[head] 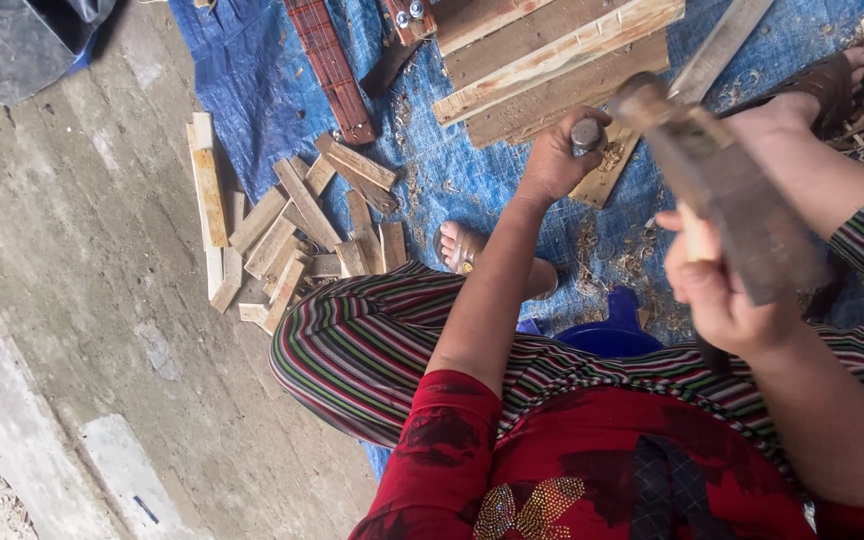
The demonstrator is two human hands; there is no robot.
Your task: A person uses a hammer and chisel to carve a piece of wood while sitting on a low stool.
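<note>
Left hand (555, 158) clenched round top of stick (588, 133), stick upright on plank (607, 170). Right hand (717, 290) gripping cleaver (722, 185) by pale handle, blade raised, tilted, its tip just beside stick (blurred, contact unclear). Tarp (252, 80) under boards (552, 60), shavings scattered. Offcuts (292, 235) piled at tarp edge, well apart from hands. Bare foot (462, 248) near blue stool (607, 335).

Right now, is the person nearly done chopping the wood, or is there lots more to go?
Some looks done: a pile of short split wood pieces lies on the concrete floor. In hand: the left hand steadies a wooden stick while the right hand holds a cleaver over it. Left, probably plenty: long planks sit uncut on the blue tarp.
</note>
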